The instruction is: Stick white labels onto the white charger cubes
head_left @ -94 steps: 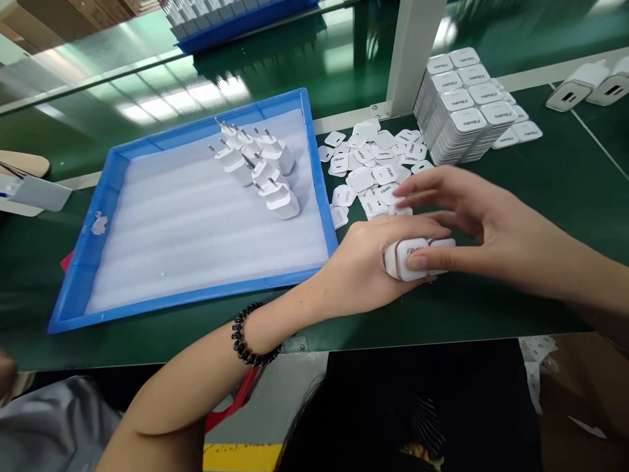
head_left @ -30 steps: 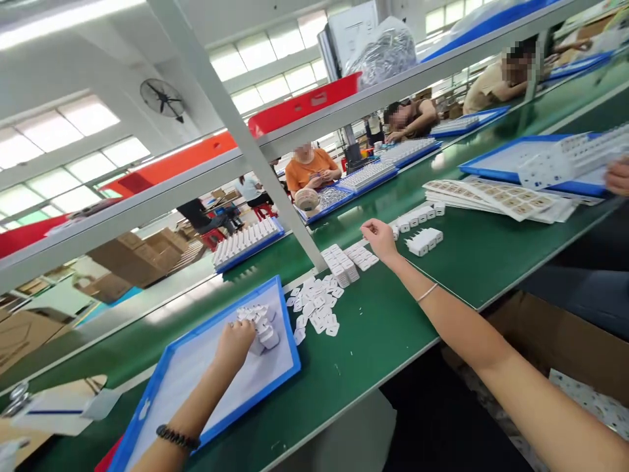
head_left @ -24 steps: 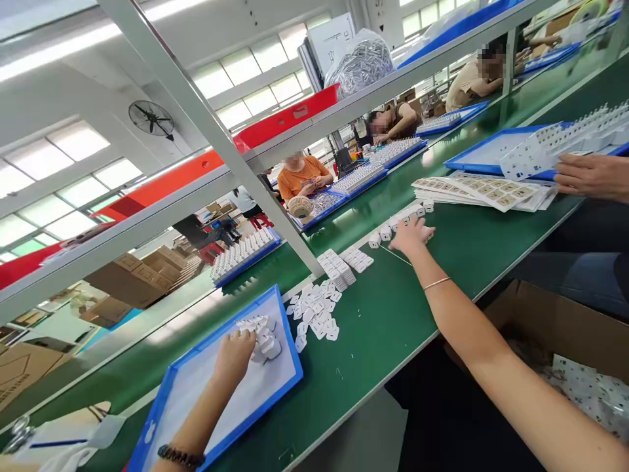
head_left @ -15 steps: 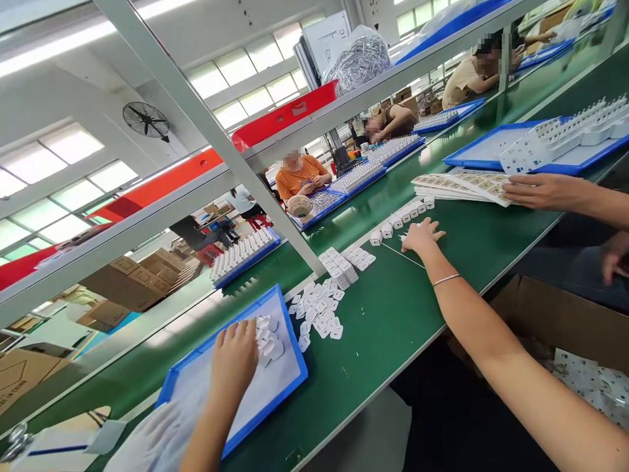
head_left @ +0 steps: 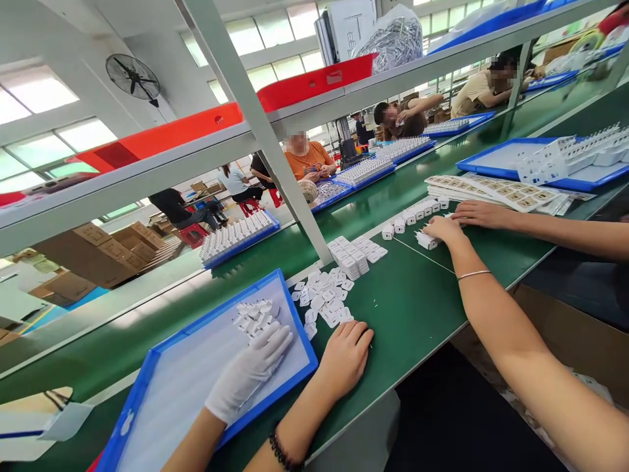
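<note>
My left hand [head_left: 344, 357], with a black bead bracelet on the wrist, lies palm down on the green table, fingers loosely spread. It is just below a scatter of loose white plates [head_left: 324, 301]. My right hand [head_left: 442, 229] is stretched far to the right and curled over a small group of white chargers [head_left: 426, 240]. A blue tray [head_left: 299, 328] lined with white foam holds several white chargers [head_left: 253, 314]. Another person's white-gloved hand [head_left: 250, 373] rests in that tray beside them.
A stack of white plates [head_left: 351, 259] stands by the slanted shelf post [head_left: 260, 131]. A row of chargers [head_left: 417, 213], label sheets [head_left: 491, 190] and a second blue tray [head_left: 491, 160] lie to the right. Another person's hand [head_left: 479, 213] is next to mine. People work across the bench.
My left hand has left the blue tray and come down on the table beside the loose plates. A gloved hand has come into the tray. My right hand has closed over the chargers.
</note>
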Tool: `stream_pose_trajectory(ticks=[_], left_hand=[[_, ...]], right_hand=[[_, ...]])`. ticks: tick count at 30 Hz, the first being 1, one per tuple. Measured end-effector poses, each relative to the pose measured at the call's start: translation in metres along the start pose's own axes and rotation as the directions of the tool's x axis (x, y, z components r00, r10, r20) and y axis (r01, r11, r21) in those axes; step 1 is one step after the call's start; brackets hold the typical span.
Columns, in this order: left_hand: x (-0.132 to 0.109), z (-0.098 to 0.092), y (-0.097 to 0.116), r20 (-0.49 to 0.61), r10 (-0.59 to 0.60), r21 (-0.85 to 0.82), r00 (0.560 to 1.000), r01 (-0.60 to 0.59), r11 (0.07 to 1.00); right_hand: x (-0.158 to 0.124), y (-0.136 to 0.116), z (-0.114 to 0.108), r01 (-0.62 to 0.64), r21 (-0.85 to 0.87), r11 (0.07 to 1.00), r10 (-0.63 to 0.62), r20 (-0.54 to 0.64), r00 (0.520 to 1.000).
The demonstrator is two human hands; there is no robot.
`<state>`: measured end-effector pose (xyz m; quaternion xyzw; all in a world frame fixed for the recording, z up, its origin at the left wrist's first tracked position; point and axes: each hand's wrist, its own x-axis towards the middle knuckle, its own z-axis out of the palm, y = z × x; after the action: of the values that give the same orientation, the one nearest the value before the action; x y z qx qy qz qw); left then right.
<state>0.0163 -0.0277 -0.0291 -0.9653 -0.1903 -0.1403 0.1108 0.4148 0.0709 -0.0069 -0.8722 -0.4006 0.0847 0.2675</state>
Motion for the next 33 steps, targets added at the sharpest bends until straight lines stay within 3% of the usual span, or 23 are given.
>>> stream_pose_trajectory(ticks=[7,11,13,15,17,19,21,24,26,28,33], left_hand=[[-0.004,-0.004,0.002,-0.033,-0.048,-0.106,0.998,0.044,0.993],[-0.001,0.000,0.004,-0.061,-0.076,-0.157,0.995,0.066,0.985],[0.000,0.000,0.004,-0.078,-0.102,-0.178,0.992,0.086,0.980],[0.001,-0.002,0.003,-0.139,-0.133,-0.159,0.981,0.110,0.981],[0.002,-0.006,0.000,-0.253,-0.165,-0.080,0.953,0.150,0.986],[0.003,-0.010,-0.003,-0.371,-0.181,0.022,0.911,0.203,0.979],[0.003,-0.012,-0.005,-0.431,-0.181,0.093,0.884,0.242,0.966],[0.003,-0.011,-0.004,-0.390,-0.159,0.159,0.907,0.237,0.958],[0.003,-0.007,-0.004,-0.312,-0.147,0.185,0.939,0.212,0.960],[0.003,-0.002,-0.004,-0.226,-0.162,0.182,0.961,0.205,0.962],[0.001,0.003,0.000,-0.072,-0.257,0.074,0.964,0.262,0.962]], right_hand=[[-0.002,-0.008,-0.004,-0.133,-0.015,0.991,0.134,0.167,0.977],[-0.015,-0.017,-0.011,-0.128,0.032,0.991,0.126,0.046,0.991],[-0.026,-0.026,-0.018,-0.047,0.092,0.995,0.054,-0.081,0.995],[-0.038,-0.039,-0.022,0.112,0.185,0.976,-0.081,-0.165,0.983],[-0.055,-0.057,-0.019,0.306,0.334,0.892,-0.278,-0.128,0.952],[-0.078,-0.075,-0.009,0.428,0.506,0.749,-0.501,0.011,0.865],[-0.107,-0.092,0.008,0.459,0.630,0.627,-0.680,0.154,0.717],[-0.151,-0.107,0.035,0.448,0.735,0.509,-0.832,0.286,0.475],[-0.172,-0.109,0.048,0.434,0.759,0.484,-0.867,0.352,0.351],[-0.183,-0.108,0.053,0.430,0.750,0.502,-0.863,0.402,0.307],[-0.182,-0.102,0.051,0.427,0.686,0.589,-0.808,0.489,0.329]])
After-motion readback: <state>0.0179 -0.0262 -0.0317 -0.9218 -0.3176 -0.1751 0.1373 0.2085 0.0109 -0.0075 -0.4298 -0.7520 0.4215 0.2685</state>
